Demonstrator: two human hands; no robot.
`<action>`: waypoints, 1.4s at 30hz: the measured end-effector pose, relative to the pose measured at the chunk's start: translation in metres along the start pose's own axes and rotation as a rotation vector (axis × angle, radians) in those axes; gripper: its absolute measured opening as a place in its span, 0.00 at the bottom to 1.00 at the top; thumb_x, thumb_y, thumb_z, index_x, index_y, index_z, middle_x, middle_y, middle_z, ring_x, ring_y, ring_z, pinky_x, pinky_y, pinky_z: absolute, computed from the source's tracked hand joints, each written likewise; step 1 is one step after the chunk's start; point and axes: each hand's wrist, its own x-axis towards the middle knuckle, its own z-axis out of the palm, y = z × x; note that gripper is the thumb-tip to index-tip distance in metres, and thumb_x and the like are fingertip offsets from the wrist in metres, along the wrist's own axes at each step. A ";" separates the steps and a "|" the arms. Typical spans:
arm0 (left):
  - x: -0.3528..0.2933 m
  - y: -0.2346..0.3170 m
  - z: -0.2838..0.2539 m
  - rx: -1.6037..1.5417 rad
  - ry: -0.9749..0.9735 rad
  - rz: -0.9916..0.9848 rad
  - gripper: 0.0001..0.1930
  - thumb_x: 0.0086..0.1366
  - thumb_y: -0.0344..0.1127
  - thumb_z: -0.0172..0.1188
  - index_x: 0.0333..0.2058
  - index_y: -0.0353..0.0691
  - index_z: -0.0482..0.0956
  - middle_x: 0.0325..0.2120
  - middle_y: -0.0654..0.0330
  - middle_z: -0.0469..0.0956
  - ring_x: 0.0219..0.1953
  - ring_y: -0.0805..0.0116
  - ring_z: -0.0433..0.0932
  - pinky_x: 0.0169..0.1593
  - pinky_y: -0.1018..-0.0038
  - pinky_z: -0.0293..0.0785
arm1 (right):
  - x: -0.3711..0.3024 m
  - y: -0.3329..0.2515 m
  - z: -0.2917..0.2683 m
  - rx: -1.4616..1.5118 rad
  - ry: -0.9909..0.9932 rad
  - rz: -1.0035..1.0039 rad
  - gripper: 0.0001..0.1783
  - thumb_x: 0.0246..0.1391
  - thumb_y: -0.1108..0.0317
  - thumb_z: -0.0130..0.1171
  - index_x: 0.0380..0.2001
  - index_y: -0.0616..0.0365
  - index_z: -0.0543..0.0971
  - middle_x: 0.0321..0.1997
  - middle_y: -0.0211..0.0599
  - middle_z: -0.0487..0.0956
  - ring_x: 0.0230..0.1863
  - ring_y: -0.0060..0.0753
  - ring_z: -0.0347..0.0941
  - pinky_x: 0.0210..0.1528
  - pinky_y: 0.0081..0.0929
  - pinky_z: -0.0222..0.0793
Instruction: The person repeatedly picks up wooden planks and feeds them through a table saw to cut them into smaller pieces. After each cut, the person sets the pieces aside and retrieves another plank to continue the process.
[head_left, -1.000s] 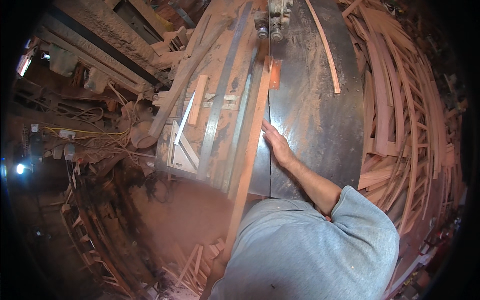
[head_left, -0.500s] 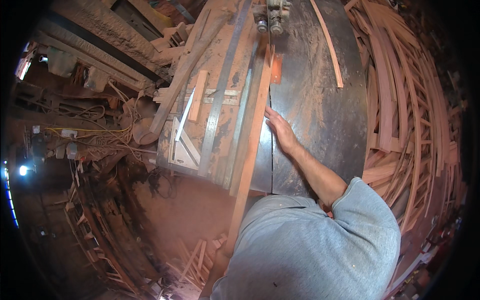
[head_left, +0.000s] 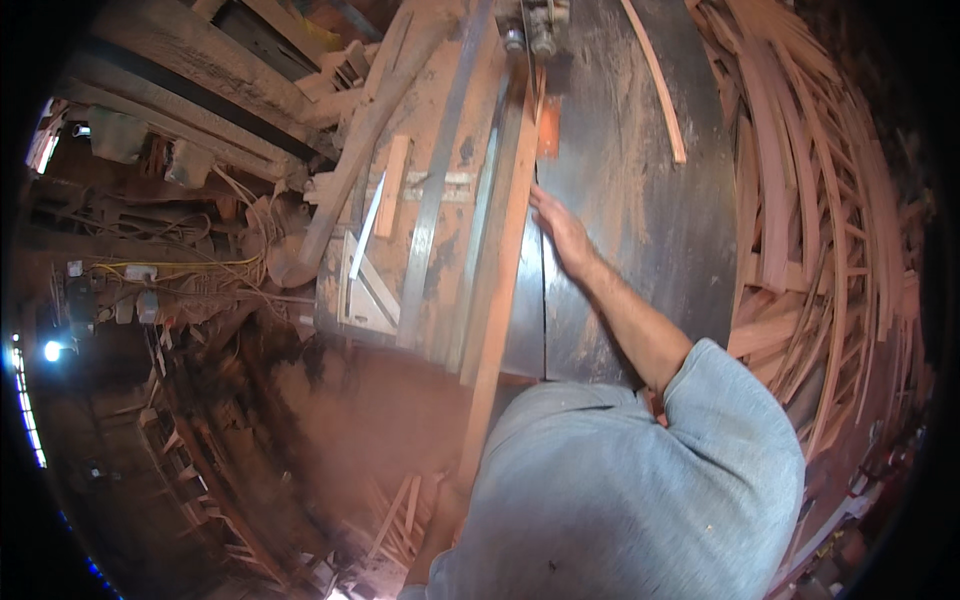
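Steel table (head_left: 645, 300): landmark for these notes; dark, worn surface with sawdust smeared across it.
Long wooden strip (head_left: 505, 270): lies lengthwise on the table, left of its slot (head_left: 544, 330); tail overhangs the near edge, beside the wearer's grey shirt (head_left: 630, 480).
Strip's far end: on the table's far part, at a pair of round metal guides (head_left: 543, 42); a thin sliver (head_left: 541, 88) seems to part from it there.
Right hand (head_left: 562, 232): over the table's middle, fingers stretched out and laid against the strip's right side; not wrapped round it.
Left hand (head_left: 450, 495): off the table's near edge, by the strip's tail; dim and partly hidden, cannot tell whether it grips.
Handling, judged: fairly light for its length, stiff, dry rather than slippery; dust may cut friction. Overhanging tail likely wants to dip, and the thin sliver looks easy to snap.
Hold, judged: tail end best for support, flat side pressure midway, fingers well back from the guides.
Left part of table: metal rails (head_left: 440, 190), white set square (head_left: 370, 300), short wooden block (head_left: 393, 187).
Right part of table: narrow loose batten (head_left: 660, 90).
Right of table: heaped lumber (head_left: 785, 200).
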 end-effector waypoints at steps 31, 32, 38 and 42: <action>0.075 0.058 0.011 -0.046 0.088 0.043 0.17 0.62 0.39 0.73 0.44 0.33 0.83 0.34 0.58 0.85 0.39 0.72 0.80 0.44 0.70 0.77 | 0.064 -0.021 -0.021 -0.027 0.069 0.008 0.37 0.76 0.49 0.30 0.75 0.67 0.53 0.78 0.53 0.57 0.80 0.40 0.51 0.81 0.39 0.47; 0.079 0.056 0.011 -0.050 0.090 0.047 0.17 0.62 0.39 0.73 0.44 0.33 0.83 0.34 0.58 0.85 0.39 0.72 0.80 0.44 0.70 0.77 | 0.065 -0.021 -0.023 -0.018 0.075 -0.002 0.37 0.76 0.49 0.30 0.75 0.67 0.53 0.78 0.53 0.57 0.80 0.41 0.51 0.81 0.40 0.47; 0.098 0.045 0.018 -0.070 0.069 0.063 0.16 0.61 0.38 0.73 0.43 0.33 0.84 0.33 0.59 0.85 0.38 0.73 0.81 0.43 0.71 0.77 | 0.086 -0.009 -0.033 0.016 0.083 -0.038 0.36 0.76 0.51 0.30 0.74 0.68 0.55 0.77 0.53 0.59 0.79 0.41 0.53 0.81 0.40 0.49; 0.109 0.036 0.018 -0.031 0.001 0.070 0.18 0.60 0.41 0.68 0.44 0.36 0.85 0.39 0.46 0.86 0.43 0.51 0.86 0.47 0.61 0.79 | 0.095 -0.008 -0.034 0.027 0.088 -0.017 0.35 0.76 0.51 0.31 0.74 0.67 0.56 0.75 0.54 0.62 0.78 0.40 0.55 0.80 0.39 0.49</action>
